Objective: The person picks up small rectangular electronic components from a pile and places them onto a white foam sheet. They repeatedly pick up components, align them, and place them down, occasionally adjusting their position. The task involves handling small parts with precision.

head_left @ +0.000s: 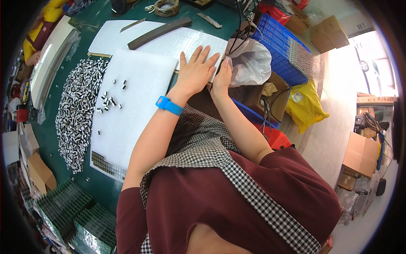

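My left hand [198, 70], with a blue wristband [169, 106] on its wrist, lies flat with spread fingers on a white sheet [158, 42]. My right hand [221, 80] is upright against that sheet's right edge, fingers stretched out and close together; its thumb is hard to make out. Nearer to me, a white foam-like sheet [139, 80] overlaps the first one. Several small black-and-white blocks [110, 101] are scattered on it. A dark curved bar [160, 33] rests across the far sheet, with a thin strip [133, 25] to its left.
A big heap of small black-and-white blocks [78, 114] covers the green table [103, 192] on the left. Racks of green boards [63, 207] stand at the lower left. To the right are a translucent plastic bag [249, 63], blue crate [275, 46] and yellow bag [306, 106]. Another person's yellow sleeve [50, 12] shows far left.
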The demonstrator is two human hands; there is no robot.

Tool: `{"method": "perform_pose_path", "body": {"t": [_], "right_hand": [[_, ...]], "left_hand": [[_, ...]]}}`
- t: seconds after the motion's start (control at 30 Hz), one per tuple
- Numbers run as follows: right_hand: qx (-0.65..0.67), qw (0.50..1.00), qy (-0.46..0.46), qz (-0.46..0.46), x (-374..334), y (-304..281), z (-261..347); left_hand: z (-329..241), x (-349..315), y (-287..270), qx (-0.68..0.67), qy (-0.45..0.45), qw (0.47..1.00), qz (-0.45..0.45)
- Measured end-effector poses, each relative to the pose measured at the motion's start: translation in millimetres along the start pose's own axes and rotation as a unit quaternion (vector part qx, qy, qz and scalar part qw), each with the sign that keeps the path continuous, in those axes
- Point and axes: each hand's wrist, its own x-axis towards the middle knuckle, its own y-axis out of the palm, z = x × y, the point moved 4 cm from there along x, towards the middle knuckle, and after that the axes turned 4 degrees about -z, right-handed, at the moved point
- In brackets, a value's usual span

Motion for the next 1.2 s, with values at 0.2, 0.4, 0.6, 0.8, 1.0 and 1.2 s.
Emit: {"method": "perform_pose_path", "body": {"t": [0.2,0.4,0.6,0.8,1.0,1.2], "right_hand": [[0.071,0.993,0.082,0.056,8,-3,-4],[0.189,0.933,0.286,0.107,19,-35,11],[0.199,0.902,0.307,0.232,8,6,80],[0.143,0.777,0.525,0.316,-102,120,55],[-0.001,0.628,0.684,0.371,-192,166,-2],[-0.141,0.648,0.610,0.433,-200,170,-21]], "left_hand": [[3,1,0,-0.004,0.008,1.000,-0.019],[4,-2,-19,-0.081,0.007,0.995,-0.065],[32,-110,-158,-0.177,-0.159,0.958,-0.159],[85,-292,-202,0.098,-0.492,0.857,-0.117],[83,-290,-177,0.269,-0.468,0.842,-0.006],[84,-288,-154,0.477,-0.359,0.799,0.079]]}}
